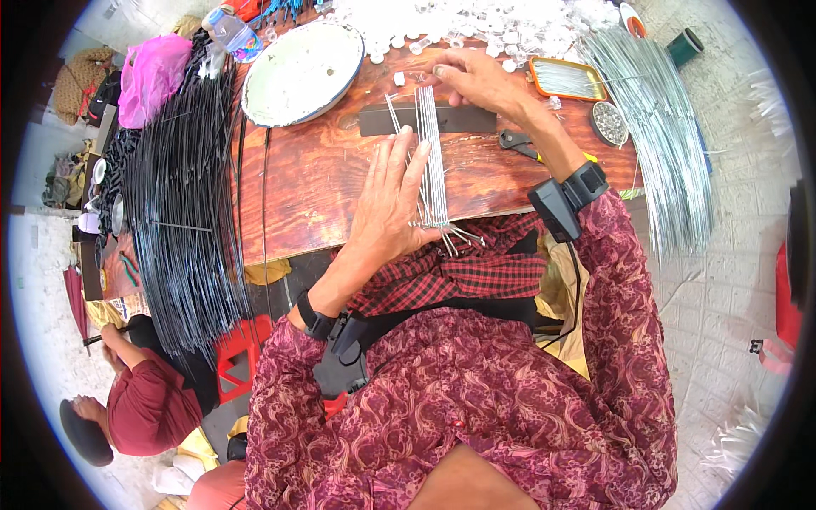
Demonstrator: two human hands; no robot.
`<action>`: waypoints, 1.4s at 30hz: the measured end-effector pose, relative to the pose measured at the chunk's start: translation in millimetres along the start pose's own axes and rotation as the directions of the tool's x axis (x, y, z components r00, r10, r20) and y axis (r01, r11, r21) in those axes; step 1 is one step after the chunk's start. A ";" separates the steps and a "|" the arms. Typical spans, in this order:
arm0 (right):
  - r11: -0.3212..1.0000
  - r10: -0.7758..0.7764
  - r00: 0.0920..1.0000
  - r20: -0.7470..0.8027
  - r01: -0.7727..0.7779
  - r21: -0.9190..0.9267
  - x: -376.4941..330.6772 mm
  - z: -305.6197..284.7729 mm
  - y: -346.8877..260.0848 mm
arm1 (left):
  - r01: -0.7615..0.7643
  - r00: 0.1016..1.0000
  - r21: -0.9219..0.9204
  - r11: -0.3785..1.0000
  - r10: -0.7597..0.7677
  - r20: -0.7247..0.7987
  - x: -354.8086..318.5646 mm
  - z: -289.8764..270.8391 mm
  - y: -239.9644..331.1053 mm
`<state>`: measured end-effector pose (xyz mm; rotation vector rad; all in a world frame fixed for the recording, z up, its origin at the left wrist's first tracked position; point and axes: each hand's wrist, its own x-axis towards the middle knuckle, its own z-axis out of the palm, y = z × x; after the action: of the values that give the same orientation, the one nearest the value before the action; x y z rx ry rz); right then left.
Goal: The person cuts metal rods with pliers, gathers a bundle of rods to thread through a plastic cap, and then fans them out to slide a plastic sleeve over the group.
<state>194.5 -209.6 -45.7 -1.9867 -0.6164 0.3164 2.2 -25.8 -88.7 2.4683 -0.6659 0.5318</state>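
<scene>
On the near edge of the bench (323,183), the left hand (387,200) lies flat, fingers spread, on thin wires (432,157) whose far tips the right hand (476,78) pinches — loosen either, and the wires likely fan apart or roll off.

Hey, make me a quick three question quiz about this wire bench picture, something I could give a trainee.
1. True or false: the left hand lies flat on the row of thin silver wires.
2. What does the right hand touch? A) the white round dish B) the far ends of the wires C) the pliers
3. Fill in: the big bundle of black wires lies to the person's ____ on the wooden table.

Key
1. True: palm down, fingers spread beside and over the wires.
2. B: its fingertips pinch at the wires' top ends, near the dark strip.
3. Left.
</scene>
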 end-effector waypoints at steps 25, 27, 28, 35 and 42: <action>0.903 -0.330 0.936 0.120 0.350 -0.249 26.9 22.9 -11.0 | 0.015 0.999 -0.002 1.000 -0.015 0.032 2.6 -0.9 2.0; 0.904 -0.328 0.936 0.127 0.350 -0.245 26.7 23.0 -8.6 | 0.018 0.999 -0.001 1.000 -0.018 0.032 2.9 -0.2 1.8; 0.925 -0.315 0.944 0.096 0.328 -0.191 26.0 23.3 -6.8 | 0.015 0.999 -0.004 1.000 -0.015 0.028 3.1 0.5 1.2; 0.984 -0.177 0.978 0.108 0.177 0.015 12.7 5.2 -22.3 | 0.036 0.999 -0.002 0.999 -0.036 0.018 2.8 -0.8 0.9; 0.956 -0.208 0.978 0.021 0.208 -0.207 8.7 -6.9 1.0 | 0.042 0.999 -0.004 0.999 -0.042 0.029 3.8 -1.3 3.2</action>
<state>205.3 -210.4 -43.0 -2.0974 -0.8810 0.1262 3.2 -28.7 -84.6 2.4841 -0.6250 0.4792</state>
